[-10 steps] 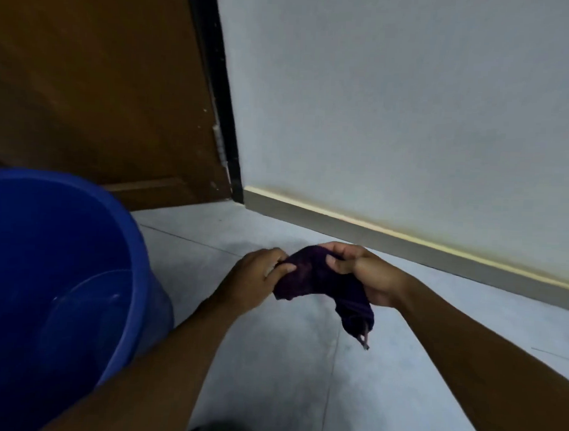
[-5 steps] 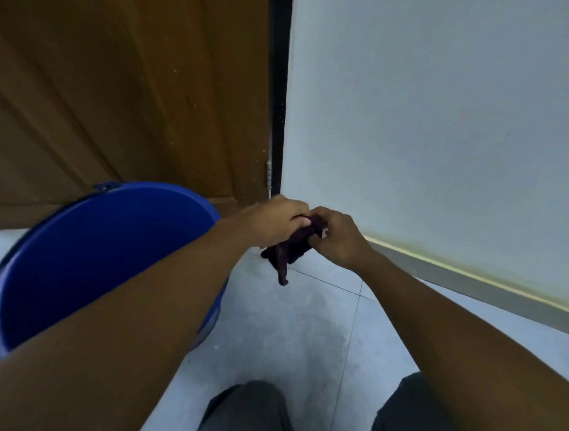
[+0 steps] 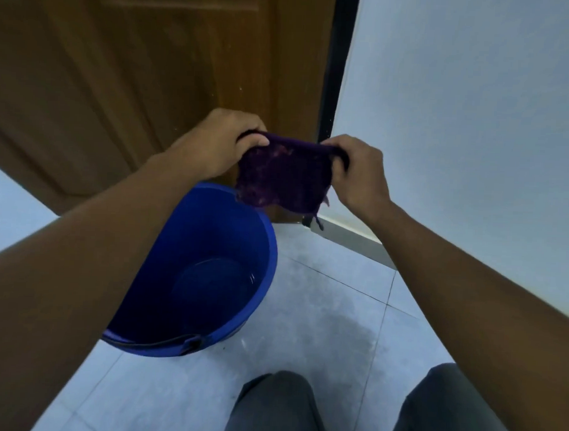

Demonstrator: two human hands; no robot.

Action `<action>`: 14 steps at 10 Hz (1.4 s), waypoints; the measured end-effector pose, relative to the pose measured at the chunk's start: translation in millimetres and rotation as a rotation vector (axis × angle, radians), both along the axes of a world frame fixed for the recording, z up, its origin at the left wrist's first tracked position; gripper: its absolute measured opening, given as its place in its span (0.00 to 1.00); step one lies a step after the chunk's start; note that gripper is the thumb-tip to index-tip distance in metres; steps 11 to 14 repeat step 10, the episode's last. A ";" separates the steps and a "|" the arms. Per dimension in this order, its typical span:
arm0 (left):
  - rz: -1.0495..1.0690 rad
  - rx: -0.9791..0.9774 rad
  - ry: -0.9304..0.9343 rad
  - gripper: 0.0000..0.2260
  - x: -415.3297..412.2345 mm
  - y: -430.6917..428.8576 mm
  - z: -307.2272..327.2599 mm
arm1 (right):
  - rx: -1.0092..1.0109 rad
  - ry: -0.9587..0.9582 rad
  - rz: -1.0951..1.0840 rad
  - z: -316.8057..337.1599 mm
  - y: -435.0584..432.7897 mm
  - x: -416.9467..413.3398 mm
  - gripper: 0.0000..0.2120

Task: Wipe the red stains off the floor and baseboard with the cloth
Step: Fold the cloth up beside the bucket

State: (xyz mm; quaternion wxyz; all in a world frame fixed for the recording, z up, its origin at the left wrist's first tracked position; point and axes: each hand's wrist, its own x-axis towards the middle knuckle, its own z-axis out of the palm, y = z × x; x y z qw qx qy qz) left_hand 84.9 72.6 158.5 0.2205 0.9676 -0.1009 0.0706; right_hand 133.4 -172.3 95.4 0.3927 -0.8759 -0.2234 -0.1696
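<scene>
So the biggest things here are the brown wooden door (image 3: 136,81), smooth with a recessed panel, and the plain pale wall (image 3: 457,124) to its right. Below that is the floor (image 3: 321,329), glossy light tile with thin grout lines and a darker damp-looking patch in the middle. A grey baseboard (image 3: 350,240) runs along the wall's foot. I can't pick out any red stains on either from here, too dim to say.

Next down, a round blue plastic bucket (image 3: 262,246) sits on the floor by the door's bottom edge, with a bit of water in the bottom.

Then the cloth (image 3: 284,176): dark purple, worn thin, frayed along its lower edge with a thread dangling. It's held up in the air over the bucket's far rim, spread flat. The left hand (image 3: 214,142) pinches its top left corner and the right hand (image 3: 355,172) pinches the top right, both closed on the fabric, hands apart with the cloth stretched between.

Handling-wise I'd guess it's light, limp, probably wet, so it'll flop. Bunching it into a pad in one palm should beat holding corners for scrubbing.
</scene>
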 end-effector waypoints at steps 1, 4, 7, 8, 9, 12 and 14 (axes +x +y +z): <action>-0.016 0.060 -0.048 0.10 -25.5 16.4 -26.1 | 0.001 -0.020 0.029 -9.5 8.2 -18.1 0.16; 0.019 -0.131 0.382 0.04 -126.0 -2.8 -166.4 | 0.025 0.786 0.150 -129.8 12.5 -116.6 0.24; 0.384 -0.464 0.382 0.22 -99.5 -68.1 -171.5 | 0.027 0.359 0.060 -124.3 54.6 -133.0 0.13; 0.422 -0.466 0.411 0.21 -95.5 -76.1 -176.1 | -0.053 0.320 0.145 -117.4 56.5 -130.5 0.10; 0.517 -0.427 0.496 0.27 -95.2 -71.5 -179.9 | -0.082 0.400 0.277 -109.4 44.5 -120.7 0.09; 0.534 -0.305 0.457 0.28 -92.2 -77.6 -176.7 | 0.018 0.514 0.182 -107.7 23.6 -113.8 0.16; 0.534 -0.305 0.457 0.28 -92.2 -77.6 -176.7 | 0.018 0.514 0.182 -107.7 23.6 -113.8 0.16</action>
